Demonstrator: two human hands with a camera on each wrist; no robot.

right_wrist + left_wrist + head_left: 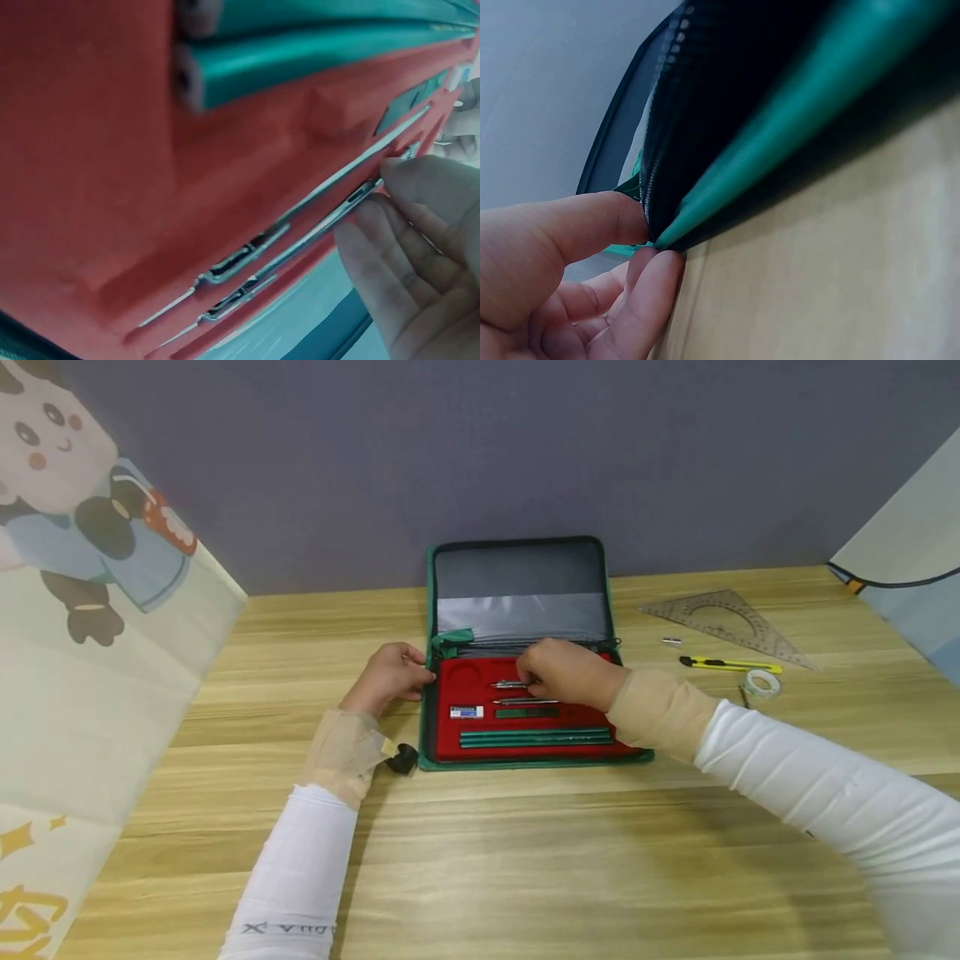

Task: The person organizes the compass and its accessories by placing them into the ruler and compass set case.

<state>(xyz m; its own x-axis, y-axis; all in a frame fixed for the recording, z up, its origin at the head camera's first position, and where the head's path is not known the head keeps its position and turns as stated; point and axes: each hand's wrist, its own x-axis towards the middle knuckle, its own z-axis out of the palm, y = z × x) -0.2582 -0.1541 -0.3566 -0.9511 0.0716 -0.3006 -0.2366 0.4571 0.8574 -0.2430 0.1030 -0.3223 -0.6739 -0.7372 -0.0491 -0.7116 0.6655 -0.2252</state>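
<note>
A green zip case [425, 727] lies unfolded on the table, with a red moulded tray [480, 672] in its lower half. My left hand [390, 677] pinches the case's left edge between thumb and finger; the left wrist view shows its zip teeth [651, 176]. Over the upper part of the tray, my right hand [573, 672] pinches a slim metal drawing instrument [307, 236] with thumb and fingertips. The instrument lies along its slot, its far end partly hidden by the fingers. Beside it is a second slim metal instrument [341, 174]. Below sit green pencils [536, 739], an eraser [467, 712] and a dark green flat piece [527, 713].
Right of the case lie a clear set square [772, 639], a small metal sharpener [671, 641], a yellow utility knife [731, 665] and a tape roll [762, 683]. The raised lid [521, 568] stands near the grey back panel [517, 452].
</note>
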